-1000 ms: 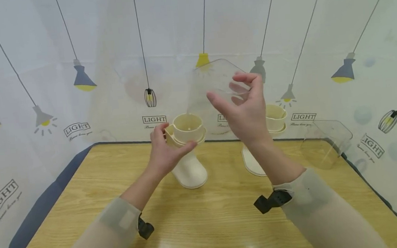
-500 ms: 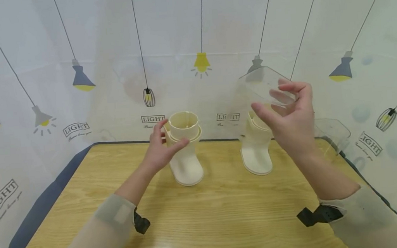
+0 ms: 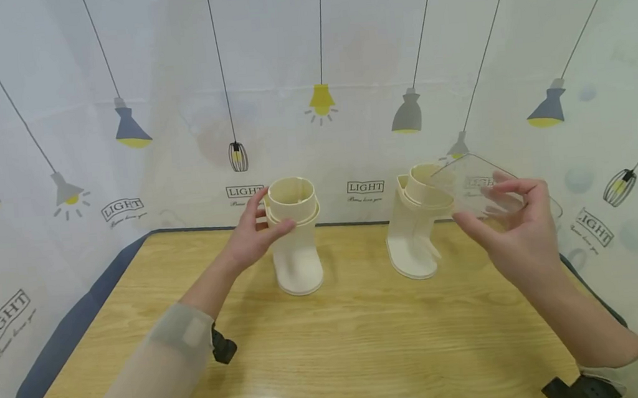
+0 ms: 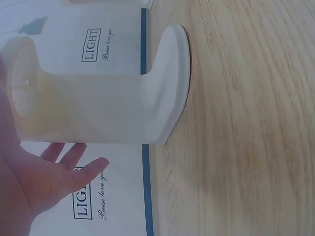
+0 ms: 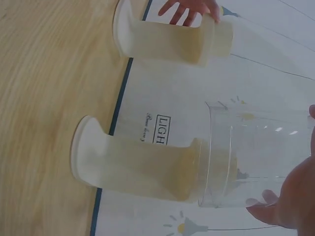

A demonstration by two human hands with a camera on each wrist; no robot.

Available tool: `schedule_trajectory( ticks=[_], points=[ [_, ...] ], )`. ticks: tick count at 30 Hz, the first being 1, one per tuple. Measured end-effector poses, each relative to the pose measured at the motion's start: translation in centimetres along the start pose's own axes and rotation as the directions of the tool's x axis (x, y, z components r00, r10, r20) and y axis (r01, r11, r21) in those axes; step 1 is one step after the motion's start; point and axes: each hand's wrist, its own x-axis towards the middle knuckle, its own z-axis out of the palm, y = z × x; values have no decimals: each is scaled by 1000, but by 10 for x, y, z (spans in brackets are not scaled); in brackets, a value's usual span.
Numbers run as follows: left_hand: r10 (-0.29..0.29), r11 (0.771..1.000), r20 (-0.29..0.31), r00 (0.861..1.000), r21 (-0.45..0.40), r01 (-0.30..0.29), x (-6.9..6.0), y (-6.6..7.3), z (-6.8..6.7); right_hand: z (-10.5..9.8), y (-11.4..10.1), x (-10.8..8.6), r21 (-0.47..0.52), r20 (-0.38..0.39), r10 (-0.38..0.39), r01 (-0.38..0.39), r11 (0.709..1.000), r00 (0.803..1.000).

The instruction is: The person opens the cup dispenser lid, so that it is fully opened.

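A cream plastic stand (image 3: pixel 297 260), with a round collar on top and a rounded foot, stands upright on the table. My left hand (image 3: pixel 248 232) grips it near the collar, thumb in front and fingers round the side. My right hand (image 3: pixel 524 233) holds a clear plastic container (image 5: pixel 266 152) tilted in the air, thumb and fingers on opposite sides. Its mouth lies over the collar of a second matching stand (image 3: pixel 409 242) in the right wrist view; I cannot tell whether they touch. In the head view that collar shows just left of the container.
Behind my right hand, part of another clear container (image 3: pixel 557 208) shows at the table's back right. The wooden table (image 3: pixel 331 354) meets a white backdrop (image 3: pixel 268 53) printed with lamps along its dark back edge.
My right hand has carried the clear container rightward and down, from between the two stands to beside the right one. The left hand keeps its grip; its stand has become more upright.
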Motion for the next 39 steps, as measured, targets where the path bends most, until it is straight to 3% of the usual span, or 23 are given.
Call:
schedule_trajectory(
  ticks=[4, 8, 13, 18, 25, 31, 39],
  points=[
    [-7, 1000, 2, 1000, 8, 7, 0, -1, -2, -13, 18, -9, -32, 14, 34, -33, 999, 999],
    [-4, 1000, 18, 1000, 4, 4, 2, -2, -3, -28, 35, -16, -161, 7, 90, -88, 983, 996],
    [-5, 1000, 36, 999, -2, 5, 3, -3, -5, -45, 56, -19, -304, -31, 126, -130, 944, 992],
    [-13, 1000, 52, 999, -1, 14, 4, -3, -5, -60, 77, -19, -371, -112, 142, -174, 912, 983],
    [-9, 999, 56, 998, 38, 7, 11, -5, -10, -80, 97, -18, -473, -143, 211, -254, 843, 967],
    [-2, 999, 83, 997, 42, -1, 19, -8, -13, -96, 111, -16, -485, -178, 233, -291, 825, 956],
    [-18, 1000, 110, 994, 24, 15, 24, -10, -15, -117, 121, -13, -458, -207, 318, -379, 804, 925]
  ],
)
